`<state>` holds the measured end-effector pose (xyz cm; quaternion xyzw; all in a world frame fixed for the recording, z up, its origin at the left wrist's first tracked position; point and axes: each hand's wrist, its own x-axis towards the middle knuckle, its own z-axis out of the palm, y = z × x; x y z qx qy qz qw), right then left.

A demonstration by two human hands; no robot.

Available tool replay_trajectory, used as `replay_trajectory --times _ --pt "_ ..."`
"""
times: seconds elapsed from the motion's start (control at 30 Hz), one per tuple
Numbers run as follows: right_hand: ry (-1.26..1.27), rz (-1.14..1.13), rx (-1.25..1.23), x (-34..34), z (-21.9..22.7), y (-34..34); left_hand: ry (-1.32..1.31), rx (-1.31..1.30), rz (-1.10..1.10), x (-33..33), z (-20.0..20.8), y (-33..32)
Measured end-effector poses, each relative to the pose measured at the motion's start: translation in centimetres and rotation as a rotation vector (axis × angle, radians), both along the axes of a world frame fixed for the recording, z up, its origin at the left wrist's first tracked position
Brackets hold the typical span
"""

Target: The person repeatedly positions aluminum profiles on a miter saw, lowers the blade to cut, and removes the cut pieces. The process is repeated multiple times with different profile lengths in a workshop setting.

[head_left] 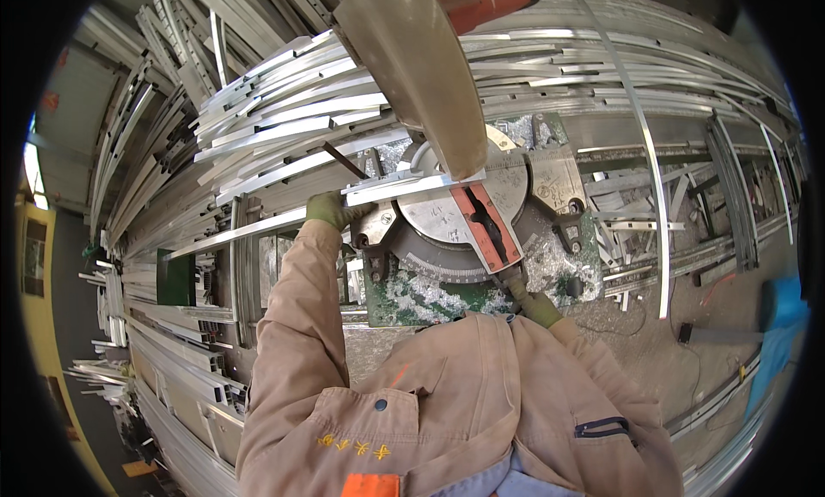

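Note:
A miter saw stands before me; its tan blade guard (421, 76) hangs over the round metal turntable (430, 215). In the turntable sits a red slotted insert (486, 226), with a curved degree scale (447, 272) along the near side. My left hand (326, 209), in a green glove, closes round a long silver metal bar (249, 231) left of the turntable. The bar's right end reaches the back fence, under the guard. My right hand (537, 308), also gloved, is closed on the turntable's front handle (513, 276); part of its fingers is hidden.
Stacks of long metal profiles (284, 123) fill the left and the back. A single long strip (650, 170) slants across on the right. Metal chips (412, 295) cover the green saw base. A blue object (782, 312) lies at the far right, near thin cables on the floor.

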<state>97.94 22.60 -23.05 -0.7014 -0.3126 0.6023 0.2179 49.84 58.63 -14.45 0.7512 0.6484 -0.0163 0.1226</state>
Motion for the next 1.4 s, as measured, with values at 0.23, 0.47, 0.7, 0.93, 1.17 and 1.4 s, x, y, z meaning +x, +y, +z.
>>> replay_trajectory --times 0.23,0.47,0.7,0.93,1.17,1.4 --pt "0.048 0.021 -0.052 0.5 -1.0 0.4 0.232 0.102 0.035 1.6 0.3 -1.1" --pt "-0.155 0.173 -0.032 1.0 0.6 1.0 0.225 0.078 0.03 2.0 1.1 -1.9" --pt "-0.682 -0.059 0.794 6.4 29.4 7.9 0.043 0.033 0.056 2.0 1.4 -1.3" --pt "-1.353 0.243 1.812 4.2 54.5 22.5 0.024 0.106 0.074 -0.4 1.3 -2.7" --pt "-0.975 0.365 1.172 -1.3 56.4 26.8 0.162 -0.027 -0.007 3.2 3.7 -1.8" --pt "-0.999 0.478 1.041 4.3 49.9 19.6 0.138 0.049 0.032 1.1 2.2 -2.6"
